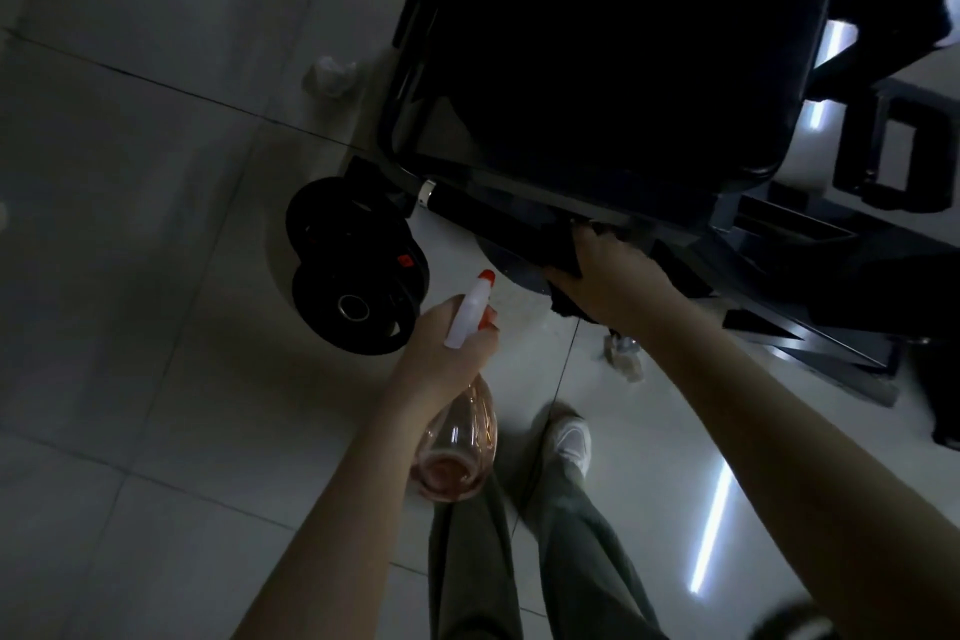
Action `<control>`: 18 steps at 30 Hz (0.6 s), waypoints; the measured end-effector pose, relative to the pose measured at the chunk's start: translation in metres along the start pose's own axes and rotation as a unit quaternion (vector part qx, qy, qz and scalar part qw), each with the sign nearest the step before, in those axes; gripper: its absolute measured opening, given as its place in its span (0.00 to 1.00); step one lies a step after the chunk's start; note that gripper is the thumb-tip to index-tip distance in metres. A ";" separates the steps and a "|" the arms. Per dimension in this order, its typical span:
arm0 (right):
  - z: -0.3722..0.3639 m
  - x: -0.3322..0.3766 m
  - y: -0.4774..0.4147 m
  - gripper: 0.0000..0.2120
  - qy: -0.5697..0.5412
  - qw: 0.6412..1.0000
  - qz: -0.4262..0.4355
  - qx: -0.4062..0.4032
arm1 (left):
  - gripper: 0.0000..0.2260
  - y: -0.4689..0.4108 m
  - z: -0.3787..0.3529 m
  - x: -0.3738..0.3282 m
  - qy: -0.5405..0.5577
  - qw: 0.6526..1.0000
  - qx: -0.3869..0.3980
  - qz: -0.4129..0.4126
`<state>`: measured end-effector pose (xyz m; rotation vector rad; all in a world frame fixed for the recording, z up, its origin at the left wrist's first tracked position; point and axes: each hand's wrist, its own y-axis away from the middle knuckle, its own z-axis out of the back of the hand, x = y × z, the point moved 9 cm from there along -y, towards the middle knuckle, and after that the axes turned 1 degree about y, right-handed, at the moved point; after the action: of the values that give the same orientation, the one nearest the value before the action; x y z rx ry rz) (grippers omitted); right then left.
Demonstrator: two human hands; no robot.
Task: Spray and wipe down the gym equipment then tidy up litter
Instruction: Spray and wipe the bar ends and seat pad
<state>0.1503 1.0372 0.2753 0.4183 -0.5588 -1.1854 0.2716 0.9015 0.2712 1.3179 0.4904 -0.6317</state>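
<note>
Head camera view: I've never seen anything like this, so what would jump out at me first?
The left hand, low and central, grips a pink spray bottle with a white, red-tipped nozzle. Just right of it, the right hand holds a dark cloth against the lower edge of the big black gym machine. Black weight plates sit to the left of both hands.

— What's on the floor [156,182]?
— Pale glossy tiles. A crumpled white tissue [330,75] lies well beyond the left hand [447,353].
— Anything else?
— A small pale scrap of litter [623,356] just below the right hand [608,276], near the machine's black base frame [810,327].
</note>
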 end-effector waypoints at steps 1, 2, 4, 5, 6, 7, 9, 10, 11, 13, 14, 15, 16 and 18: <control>0.001 0.002 0.000 0.26 0.005 1.000 0.004 -0.003 | 0.05 0.000 -0.001 0.002 -0.002 1.000 -0.002 0.002; 0.001 0.004 -0.005 0.25 -0.004 1.000 0.007 0.004 | 0.05 0.000 -0.003 0.001 -0.005 1.000 -0.001 0.000; 0.003 0.008 -0.015 0.23 -0.021 1.000 0.014 0.015 | 0.03 0.002 -0.007 -0.003 -0.015 1.000 0.007 -0.005; 0.006 0.009 -0.018 0.22 -0.043 0.999 0.014 0.003 | 0.05 0.002 -0.010 -0.005 -0.027 1.000 0.012 -0.012; 0.011 0.006 -0.018 0.21 -0.072 0.997 0.005 -0.022 | 0.08 0.002 -0.012 -0.006 -0.038 0.999 0.018 -0.019; 0.013 0.000 -0.017 0.20 -0.121 0.992 -0.017 -0.040 | 0.10 0.003 -0.013 -0.007 -0.042 0.999 0.023 -0.020; 0.008 -0.021 -0.015 0.18 -0.273 0.957 -0.090 -0.040 | 0.07 0.004 -0.013 -0.006 -0.037 0.999 0.018 -0.016; -0.001 -0.036 -0.013 0.18 -0.361 0.923 -0.129 -0.033 | 0.04 0.005 -0.012 -0.004 -0.035 0.999 0.015 -0.013; -0.007 -0.046 -0.006 0.18 -0.426 0.891 -0.159 -0.018 | 0.03 0.005 -0.012 -0.003 -0.038 0.999 0.012 -0.009; -0.027 -0.061 0.009 0.23 -0.467 0.864 -0.183 0.046 | 0.04 0.005 -0.012 0.000 -0.044 0.999 0.011 -0.002; -0.041 -0.062 0.018 0.25 -0.497 0.845 -0.181 0.074 | 0.05 0.004 -0.012 0.000 -0.045 0.999 0.012 -0.002; -0.052 -0.053 0.029 0.24 -0.552 0.810 -0.174 0.099 | 0.06 0.004 -0.013 0.000 -0.043 0.999 0.011 -0.003; -0.062 -0.043 0.037 0.22 -0.621 0.759 -0.165 0.109 | 0.06 0.003 -0.016 -0.001 -0.041 0.999 0.010 -0.007; -0.071 -0.032 0.038 0.23 -0.736 0.652 -0.174 0.053 | 0.08 0.003 -0.020 -0.001 -0.053 0.998 0.016 -0.018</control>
<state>0.2139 1.0813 0.2349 -0.5305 -2.0375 -1.7241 0.2734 0.9216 0.2708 1.3007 0.4203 -0.7374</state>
